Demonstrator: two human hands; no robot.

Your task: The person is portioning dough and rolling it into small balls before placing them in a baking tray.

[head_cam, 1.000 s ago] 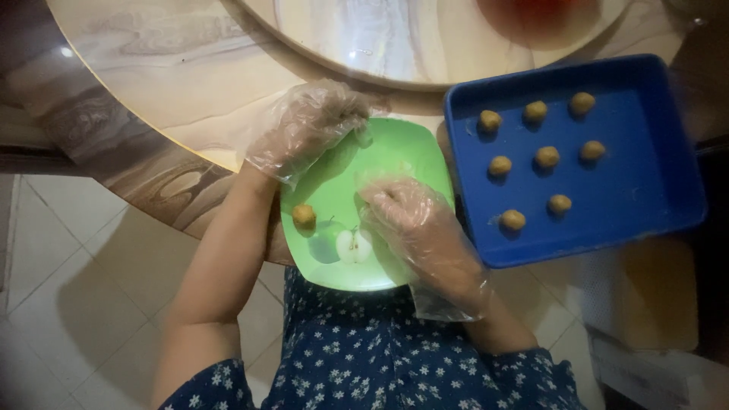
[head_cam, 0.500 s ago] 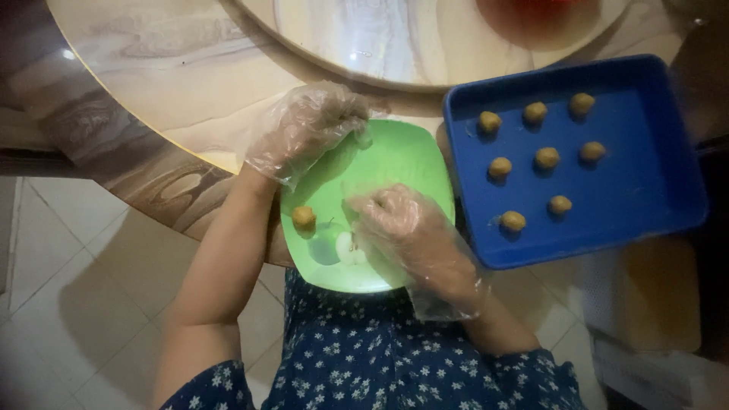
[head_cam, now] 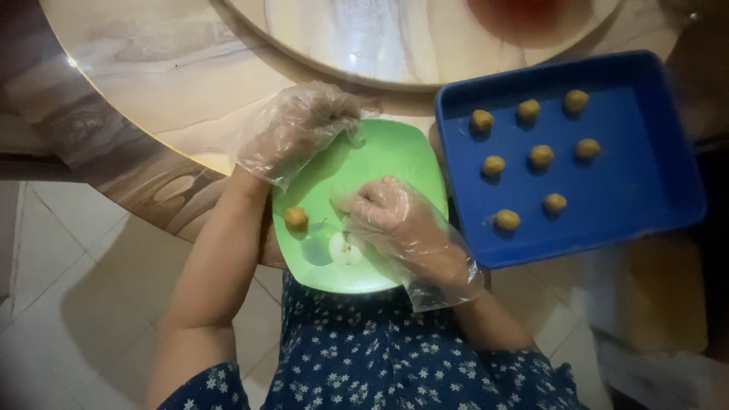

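Right hand (head_cam: 395, 224), in a loose clear glove, fingers curled down onto the green plate (head_cam: 380, 156); whether they pinch anything, cannot tell. Left hand (head_cam: 300, 129), gloved, fingers bent over the plate's far left rim, gripping it. One dough ball (head_cam: 295, 219) lies on the plate's left side, apart from both hands. Blue tray (head_cam: 653, 182) just right, holding eight balls. Plate and tray sit at the marbled worktop (head_cam: 152, 91) edge.

We count eight dough balls (head_cam: 541, 156) inside the blue tray (head_cam: 653, 190), one dough ball (head_cam: 295, 219) on the green plate (head_cam: 380, 159) beside that tray, and two gloved hands.
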